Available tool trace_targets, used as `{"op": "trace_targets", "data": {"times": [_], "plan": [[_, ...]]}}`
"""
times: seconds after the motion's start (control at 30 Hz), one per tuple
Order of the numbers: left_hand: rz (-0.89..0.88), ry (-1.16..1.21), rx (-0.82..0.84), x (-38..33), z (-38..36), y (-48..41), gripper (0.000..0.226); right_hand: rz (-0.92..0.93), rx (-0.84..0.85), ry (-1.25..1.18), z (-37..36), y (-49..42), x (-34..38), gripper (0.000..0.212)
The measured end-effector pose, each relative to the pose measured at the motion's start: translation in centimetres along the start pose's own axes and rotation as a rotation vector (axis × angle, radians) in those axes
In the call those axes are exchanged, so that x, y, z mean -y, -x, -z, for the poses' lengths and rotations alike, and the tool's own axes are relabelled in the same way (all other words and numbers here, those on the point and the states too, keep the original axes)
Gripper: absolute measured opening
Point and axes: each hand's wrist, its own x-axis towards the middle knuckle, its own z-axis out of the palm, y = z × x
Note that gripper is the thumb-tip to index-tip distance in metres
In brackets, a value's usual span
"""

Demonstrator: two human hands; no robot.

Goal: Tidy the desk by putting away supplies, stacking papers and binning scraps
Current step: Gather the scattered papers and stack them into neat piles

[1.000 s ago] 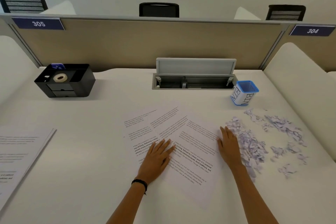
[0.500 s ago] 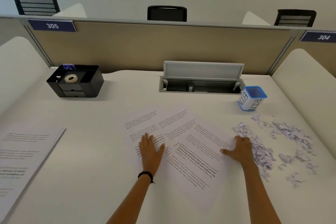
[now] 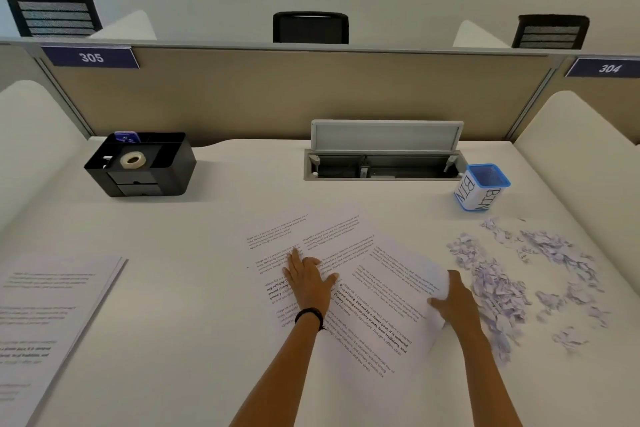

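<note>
White desk (image 3: 207,236) in a study booth, w/ a tan partition (image 3: 277,94) at the back carrying number plates "305" (image 3: 90,57) and "304" (image 3: 608,68); three dark chair backs show over it. A cable hatch (image 3: 384,163) is sunk into the desk at the back, lid tilted up.

Far left, a black organizer (image 3: 162,166) w/ a tape roll (image 3: 132,160) lying in its top tray. A neat paper stack (image 3: 45,315) sits at the near-left edge, well apart from the rest.

Centre: several printed sheets (image 3: 346,239) fanned out and overlapping, none squared up. The left hand (image 3: 306,279) lies flat on them – fingers straight and together, thumb splayed, palm pressing down; a dark wristband (image 3: 310,315) on that wrist. The right hand (image 3: 453,302) pinches the right edge of the top sheet (image 3: 391,315) – thumb on the printed face, fingers curled round the margin, which curls up off the desk there.

Just right of that hand, torn paper scraps (image 3: 498,284) are strewn over the desk in a loose heap and smaller clumps. Behind them, by the hatch's right end, stands a small blue-rimmed cup marked "BIN" (image 3: 479,191), upright; can't tell what is inside.
</note>
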Motion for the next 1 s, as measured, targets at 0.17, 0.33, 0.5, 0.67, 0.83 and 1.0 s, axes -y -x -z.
{"op": "trace_targets", "data": {"times": [0.17, 0.33, 0.5, 0.67, 0.83, 1.0], "plan": [[-0.079, -0.073, 0.064, 1.6, 1.4, 0.1, 0.083, 0.021, -0.174, -0.395, 1.0, 1.5, 1.5, 0.066], [-0.197, -0.083, 0.171, 4.0, 3.7, 0.2, 0.089, 0.004, -0.228, -0.688, 1.4, 1.5, 3.1, 0.058], [-0.305, -0.123, 0.29, 5.8, 5.7, 0.5, 0.084, 0.006, -0.204, -0.629, -0.1, 0.7, 4.4, 0.045], [-0.333, -0.064, 0.37, 7.1, 7.5, 1.2, 0.078, 0.045, -0.115, -0.478, -2.3, 0.0, 5.3, 0.038], [-0.309, 0.167, 0.345, 9.1, 10.3, 1.2, 0.067, 0.046, -0.029, -0.408, -3.8, 1.0, 6.3, 0.047], [-0.104, 0.115, -0.031, 11.2, 11.9, 1.1, 0.058, 0.065, -0.009, -0.173, -4.4, 2.3, 5.1, 0.049]]}}
